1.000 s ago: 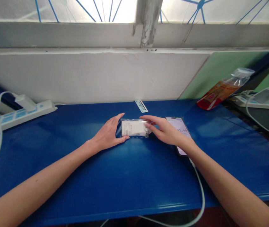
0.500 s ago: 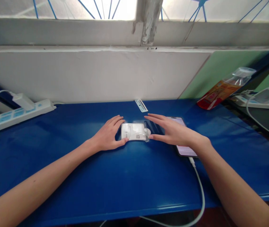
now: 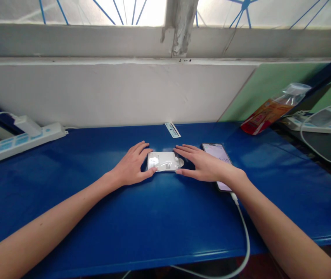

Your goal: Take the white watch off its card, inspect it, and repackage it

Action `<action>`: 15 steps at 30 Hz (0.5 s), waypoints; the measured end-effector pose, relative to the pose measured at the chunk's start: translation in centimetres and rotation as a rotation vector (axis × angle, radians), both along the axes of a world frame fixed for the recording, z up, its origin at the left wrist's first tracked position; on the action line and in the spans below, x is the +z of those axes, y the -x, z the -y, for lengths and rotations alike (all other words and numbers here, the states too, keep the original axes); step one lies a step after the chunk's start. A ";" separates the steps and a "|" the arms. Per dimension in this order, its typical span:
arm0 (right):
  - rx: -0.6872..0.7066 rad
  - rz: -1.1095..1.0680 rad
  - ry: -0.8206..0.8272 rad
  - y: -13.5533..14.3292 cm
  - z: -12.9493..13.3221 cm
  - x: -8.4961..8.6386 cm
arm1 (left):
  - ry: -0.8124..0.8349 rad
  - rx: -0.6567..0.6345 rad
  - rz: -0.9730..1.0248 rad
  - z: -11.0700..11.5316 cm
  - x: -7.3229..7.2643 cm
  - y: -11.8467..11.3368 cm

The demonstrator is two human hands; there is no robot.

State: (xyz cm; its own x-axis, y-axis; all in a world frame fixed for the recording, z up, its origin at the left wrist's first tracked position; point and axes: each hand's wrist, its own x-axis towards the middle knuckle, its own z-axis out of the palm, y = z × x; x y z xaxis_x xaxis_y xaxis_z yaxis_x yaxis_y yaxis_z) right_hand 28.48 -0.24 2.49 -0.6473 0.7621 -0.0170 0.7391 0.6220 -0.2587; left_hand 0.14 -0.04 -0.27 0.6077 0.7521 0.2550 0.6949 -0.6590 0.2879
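Observation:
A white card in a clear plastic sleeve (image 3: 165,161), with a small round pale tab at its right end, lies on the blue table (image 3: 142,221). My left hand (image 3: 134,163) holds its left end, thumb at the near edge and fingertips at the far edge. At the other end, my right hand (image 3: 201,162) grips it the same way, with the thumb low and the fingers along the far corner. Beneath and behind the right wrist is a phone (image 3: 210,149) with its screen lit, partly covered by that hand.
A white cable (image 3: 245,232) runs from the phone over the front edge. A small printed card (image 3: 172,130) lies near the wall. On the left stands a power strip (image 3: 51,131) with a charger. A bottle with an orange-red label (image 3: 267,114) leans at the back right.
My right hand has moved left and closed in on the sleeve's right end, uncovering more of the phone. Glare on the sleeve has shifted. My left hand stays at the left end.

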 end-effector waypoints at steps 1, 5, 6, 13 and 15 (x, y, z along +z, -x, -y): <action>-0.001 0.008 -0.004 0.0 0.0 0.0 | -0.003 0.003 0.001 0.0 0.0 0.0; -0.004 0.017 -0.009 0.1 0.0 0.0 | -0.012 0.007 -0.001 0.0 -0.1 0.0; -0.006 0.017 -0.007 0.1 0.0 0.0 | -0.013 0.009 0.000 -0.1 -0.2 0.0; -0.019 -0.013 -0.072 0.5 0.2 -0.1 | -0.006 -0.013 -0.004 0.0 0.0 -0.1; -0.022 -0.038 -0.094 1.0 0.4 -0.1 | 0.007 -0.031 -0.019 0.0 0.0 -0.1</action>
State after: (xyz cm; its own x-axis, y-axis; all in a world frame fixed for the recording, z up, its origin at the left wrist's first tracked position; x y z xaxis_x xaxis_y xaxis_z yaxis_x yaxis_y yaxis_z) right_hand 27.51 -0.61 2.35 -0.6295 0.7728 0.0800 0.7432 0.6290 -0.2279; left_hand 0.22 -0.03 -0.26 0.6354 0.7348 0.2376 0.6797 -0.6781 0.2796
